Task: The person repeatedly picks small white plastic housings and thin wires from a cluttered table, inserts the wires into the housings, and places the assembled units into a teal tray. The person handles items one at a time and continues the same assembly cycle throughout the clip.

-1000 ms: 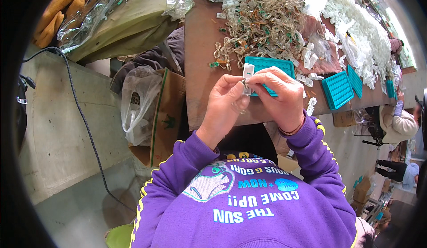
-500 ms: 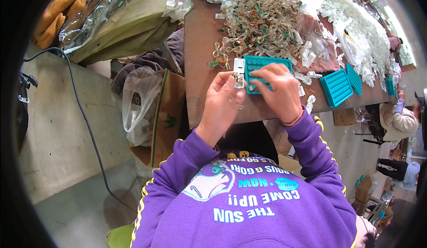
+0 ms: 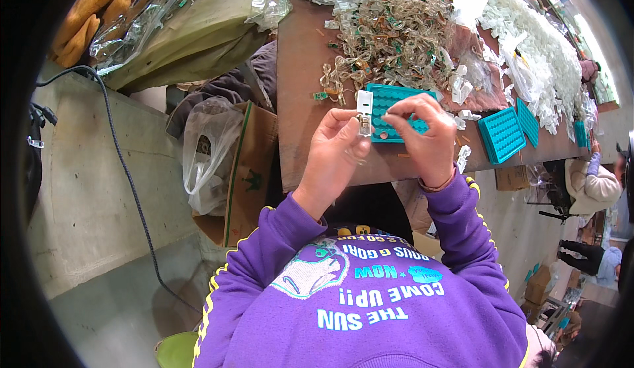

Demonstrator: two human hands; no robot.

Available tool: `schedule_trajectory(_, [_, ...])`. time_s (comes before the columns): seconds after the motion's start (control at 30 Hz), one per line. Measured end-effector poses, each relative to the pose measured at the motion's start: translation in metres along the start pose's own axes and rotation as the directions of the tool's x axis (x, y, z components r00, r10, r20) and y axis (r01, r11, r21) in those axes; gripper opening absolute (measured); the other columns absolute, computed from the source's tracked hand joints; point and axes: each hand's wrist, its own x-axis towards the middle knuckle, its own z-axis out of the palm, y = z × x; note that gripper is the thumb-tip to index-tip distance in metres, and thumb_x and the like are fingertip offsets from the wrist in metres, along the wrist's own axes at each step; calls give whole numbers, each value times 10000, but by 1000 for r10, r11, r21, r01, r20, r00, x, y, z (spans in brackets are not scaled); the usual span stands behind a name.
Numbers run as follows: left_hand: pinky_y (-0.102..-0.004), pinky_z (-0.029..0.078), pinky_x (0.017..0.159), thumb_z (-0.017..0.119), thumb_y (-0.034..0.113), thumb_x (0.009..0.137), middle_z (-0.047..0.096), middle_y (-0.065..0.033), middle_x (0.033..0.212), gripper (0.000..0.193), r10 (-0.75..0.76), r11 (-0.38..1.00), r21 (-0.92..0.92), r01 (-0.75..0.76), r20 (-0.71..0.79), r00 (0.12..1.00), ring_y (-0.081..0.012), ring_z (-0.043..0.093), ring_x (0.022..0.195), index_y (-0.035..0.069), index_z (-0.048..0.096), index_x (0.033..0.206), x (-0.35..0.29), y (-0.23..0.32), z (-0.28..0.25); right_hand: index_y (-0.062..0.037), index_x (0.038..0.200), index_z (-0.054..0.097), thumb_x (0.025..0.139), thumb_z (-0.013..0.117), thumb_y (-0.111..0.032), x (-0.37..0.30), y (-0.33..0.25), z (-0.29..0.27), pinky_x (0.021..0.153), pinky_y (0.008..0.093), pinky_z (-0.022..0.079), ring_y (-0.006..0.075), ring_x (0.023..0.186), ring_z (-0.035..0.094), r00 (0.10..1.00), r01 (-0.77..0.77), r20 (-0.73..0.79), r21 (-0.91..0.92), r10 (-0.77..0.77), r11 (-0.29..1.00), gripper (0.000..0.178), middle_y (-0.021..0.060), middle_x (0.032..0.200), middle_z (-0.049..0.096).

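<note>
My left hand [image 3: 330, 151] holds a small white plastic case [image 3: 364, 101] upright by its lower part, the lid swung up. Something small and brassy shows inside the lower half. A thin clear cord hangs by the fingers. Just right of it lies a teal tray [image 3: 404, 93] with rows of small hollows, and a small round piece sits near its front edge. Over the tray's right side, my right hand [image 3: 429, 137] has thumb and forefinger pinched together. Whatever they pinch is too small to make out.
Behind the tray spreads a heap of clear coiled cords [image 3: 396, 31] with green and orange bits. More teal trays [image 3: 502, 135] and loose white cases [image 3: 462, 90] lie to the right, beyond them a white plastic pile [image 3: 528, 24]. A cardboard box [image 3: 254, 170] stands left of the table.
My right hand has drawn back slightly to the right, its fingers going from spread over the tray to a pinch. My left hand and the white case have shifted slightly right.
</note>
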Motion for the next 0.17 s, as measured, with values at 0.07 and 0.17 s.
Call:
schedule_trajectory(0.07, [-243,506,706,541,125,996,635,-110,995,133,-9,1000,21,8,31,999,-132,616,852,54,540,1108,0,-1,0,-27,802,675,728,750,-7,4,-7,-1,626,297,517,191,689,644,996,88,-30,-3,-88,996,108,77,775,643])
schedule_trajectory(0.17, [-275,539,705,588,95,964,643,-72,970,136,18,998,66,-20,34,999,-143,613,760,56,537,1084,1,-3,1,-29,807,675,733,752,-18,6,-16,9,637,305,520,184,702,648,989,142,-41,7,-141,990,107,71,779,644])
